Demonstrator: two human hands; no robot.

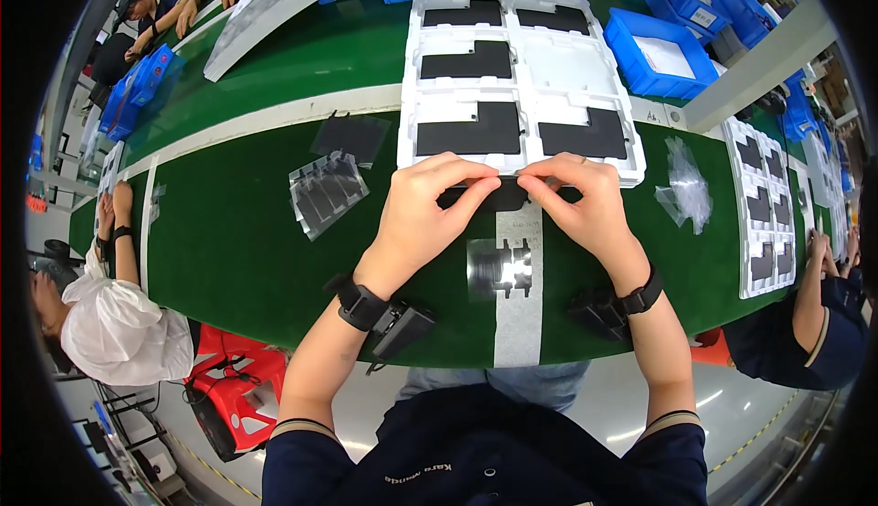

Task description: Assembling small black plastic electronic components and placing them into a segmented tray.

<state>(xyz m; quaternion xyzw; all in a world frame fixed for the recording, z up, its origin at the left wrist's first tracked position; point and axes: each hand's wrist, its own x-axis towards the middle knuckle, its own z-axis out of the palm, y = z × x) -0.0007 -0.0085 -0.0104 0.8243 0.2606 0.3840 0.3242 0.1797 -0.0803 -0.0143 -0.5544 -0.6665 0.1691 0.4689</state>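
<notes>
Flat black piece (505, 197) pinched by left hand (430, 199) and right hand (583, 199), held between the two, by the near edge of the white tray (569, 65)

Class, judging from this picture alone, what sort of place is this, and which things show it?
Probably a factory assembly workshop: there is a long green worktable, a white compartmented tray holding similar flat black parts, and blue bins on the far side.
</notes>
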